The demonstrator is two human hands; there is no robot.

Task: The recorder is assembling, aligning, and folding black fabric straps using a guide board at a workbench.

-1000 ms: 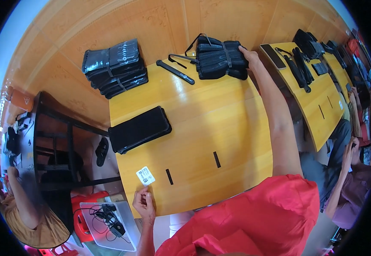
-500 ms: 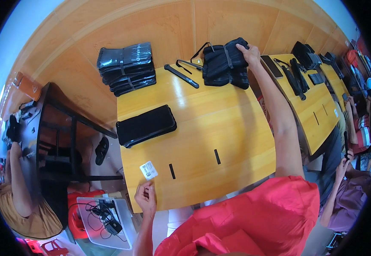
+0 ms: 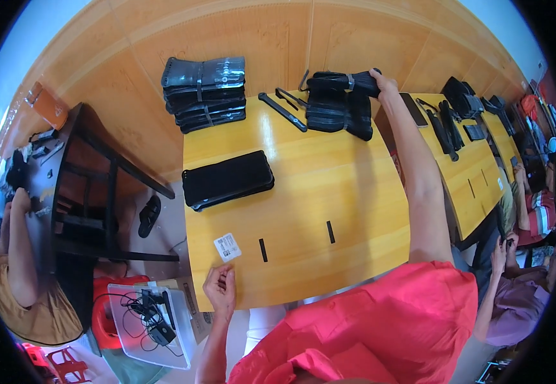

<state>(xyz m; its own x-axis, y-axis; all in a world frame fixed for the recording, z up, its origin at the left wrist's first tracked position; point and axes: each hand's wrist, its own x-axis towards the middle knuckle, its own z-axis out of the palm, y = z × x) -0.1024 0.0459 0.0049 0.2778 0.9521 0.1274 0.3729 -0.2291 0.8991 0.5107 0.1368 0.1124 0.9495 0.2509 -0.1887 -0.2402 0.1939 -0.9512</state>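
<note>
At the far right of the yellow wooden table, my right hand grips the right end of a banded black bundle. That bundle rests at the back on top of another black bundle; what the pieces are I cannot make out. My left hand is at the near left edge with its fingers curled in, and nothing shows in them. Just beyond it lies a white printed label. A small stack of flat black pouches sits farther up on the left.
Banded black packs are piled at the back left. Between the piles lies a slim black bar. Two black strips mark the table's near part. A clear bin of cables stands low left. Other people work at both sides.
My right hand has tipped the upper bundle back, so the lower one shows more fully. My left hand stays curled near the label. The whole view has shifted slightly.
</note>
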